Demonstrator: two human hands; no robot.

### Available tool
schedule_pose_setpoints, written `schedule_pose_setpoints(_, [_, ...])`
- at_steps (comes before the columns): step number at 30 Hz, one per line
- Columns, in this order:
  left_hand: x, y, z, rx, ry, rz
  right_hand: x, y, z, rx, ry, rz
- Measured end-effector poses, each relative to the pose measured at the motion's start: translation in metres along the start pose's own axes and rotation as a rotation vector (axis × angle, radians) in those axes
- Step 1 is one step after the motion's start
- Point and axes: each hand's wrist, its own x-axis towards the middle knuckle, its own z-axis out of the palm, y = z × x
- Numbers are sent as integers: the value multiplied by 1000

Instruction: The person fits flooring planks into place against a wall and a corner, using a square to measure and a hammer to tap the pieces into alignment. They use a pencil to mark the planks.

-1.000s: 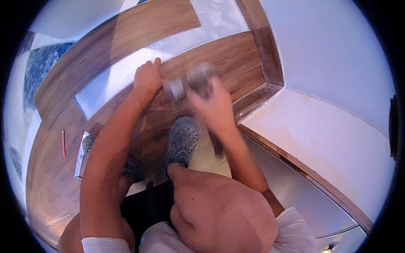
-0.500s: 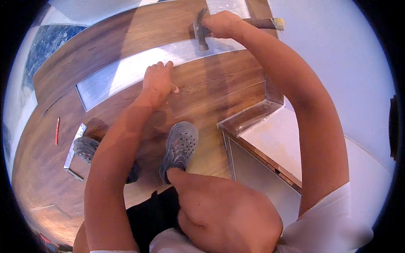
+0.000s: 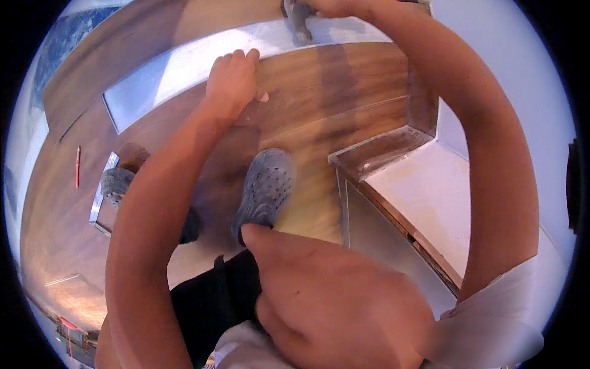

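My left hand (image 3: 232,77) presses on a brown wood-look floorboard (image 3: 344,77), its fingers curled over the board's far edge and its thumb to the side. Beyond that edge runs a pale strip (image 3: 184,61) between the boards. At the top of the view, my right hand (image 3: 338,6) is closed round a hammer (image 3: 299,24), gripping it close to the metal head. The hammer head hangs over the pale strip, right of my left hand. The top edge of the picture cuts off part of the hammer and the hand.
My grey clogs (image 3: 265,184) stand on the boards. A metal square (image 3: 98,200) lies beside the left clog, with a red pencil (image 3: 77,166) farther left. On the right, a raised pale step (image 3: 424,197) with a wooden edge meets a white wall (image 3: 510,55).
The view has shifted, so the boards and clogs sit higher in the picture. The hammer and right hand are now partly out at the top. Both hands keep their holds.
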Motion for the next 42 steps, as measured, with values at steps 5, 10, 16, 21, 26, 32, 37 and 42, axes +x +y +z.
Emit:
schedule_pose_setpoints(5, [1,5,-4,24,-47,-12,-9,3,9,-16,14,154])
schedule_pose_setpoints(10, [-3,-2,-2,-28,-1,34,-11,-1,3,28,-34,118])
schedule_pose_setpoints(16, [3,2,-1,6,-71,6,-19,6,18,-106,-84,181])
schedule_pose_setpoints(21, [1,2,-1,-5,-41,23,-14,5,2,-11,2,44])
schedule_pose_setpoints(26, [2,6,-3,29,-63,-4,-7,5,18,-22,-34,130])
schedule_pose_setpoints(32, [3,11,-6,40,-69,-6,-16,19,9,56,101,48])
schedule_pose_setpoints(37, [-1,7,-9,81,-119,-63,-9,16,41,81,97,85])
schedule_pose_setpoints(42, [5,9,-6,46,-97,-30,-31,27,16,37,5,74])
